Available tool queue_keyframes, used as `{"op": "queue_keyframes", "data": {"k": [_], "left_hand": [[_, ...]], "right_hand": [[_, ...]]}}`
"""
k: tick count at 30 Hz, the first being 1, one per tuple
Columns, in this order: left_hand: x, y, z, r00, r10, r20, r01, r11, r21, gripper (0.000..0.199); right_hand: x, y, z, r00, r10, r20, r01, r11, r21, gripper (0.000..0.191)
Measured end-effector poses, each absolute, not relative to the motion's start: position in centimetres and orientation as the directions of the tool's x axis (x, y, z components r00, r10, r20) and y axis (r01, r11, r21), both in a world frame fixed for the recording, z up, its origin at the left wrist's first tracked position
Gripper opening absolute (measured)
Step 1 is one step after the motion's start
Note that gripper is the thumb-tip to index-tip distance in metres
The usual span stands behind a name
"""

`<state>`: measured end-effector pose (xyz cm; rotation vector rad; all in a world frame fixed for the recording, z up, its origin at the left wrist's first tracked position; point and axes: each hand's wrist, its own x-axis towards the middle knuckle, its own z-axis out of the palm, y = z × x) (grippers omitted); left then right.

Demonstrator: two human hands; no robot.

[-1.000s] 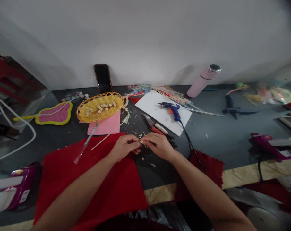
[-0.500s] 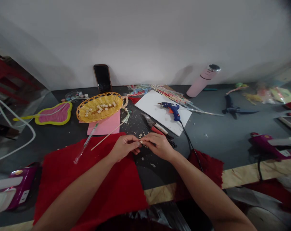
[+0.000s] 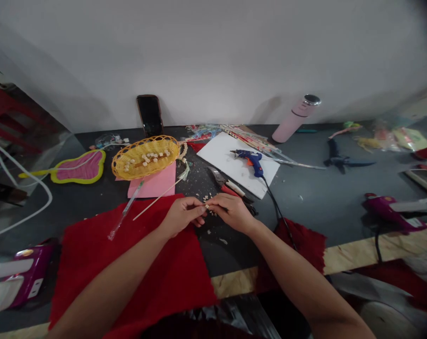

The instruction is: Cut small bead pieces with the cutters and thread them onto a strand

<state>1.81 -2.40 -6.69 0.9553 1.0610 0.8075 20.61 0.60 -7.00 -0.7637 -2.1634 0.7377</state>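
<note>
My left hand (image 3: 185, 214) and my right hand (image 3: 231, 211) meet over the dark table, fingertips pinched together around a small pale piece (image 3: 206, 206). Its exact shape is too small to tell, and the fingers partly cover it. Several similar pale bits (image 3: 209, 197) lie scattered just beyond the fingertips. Red-handled pliers (image 3: 229, 187) rest behind my right hand. Beneath my left forearm is a red cloth (image 3: 142, 278). A thin wooden stick (image 3: 157, 200) lies to the left of my hands.
A yellow basket (image 3: 119, 165) holds pale pieces, on pink paper (image 3: 160, 183). A blue glue gun (image 3: 252, 161) lies on a white board (image 3: 220, 153), its cord running right of my hand. A pink bottle (image 3: 291, 123) and a phone (image 3: 150, 115) stand near the wall.
</note>
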Motion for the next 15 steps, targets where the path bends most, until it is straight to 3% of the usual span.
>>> {"op": "queue_keyframes", "data": {"k": [15], "left_hand": [[2.4, -3.6, -4.8, 0.293, 0.859, -0.42, -0.172, 0.479, 0.861, 0.026]], "right_hand": [[20.9, 0.3, -6.3, -0.552, 0.794, 0.255, 0.144, 0.392, -0.908, 0.019]]}}
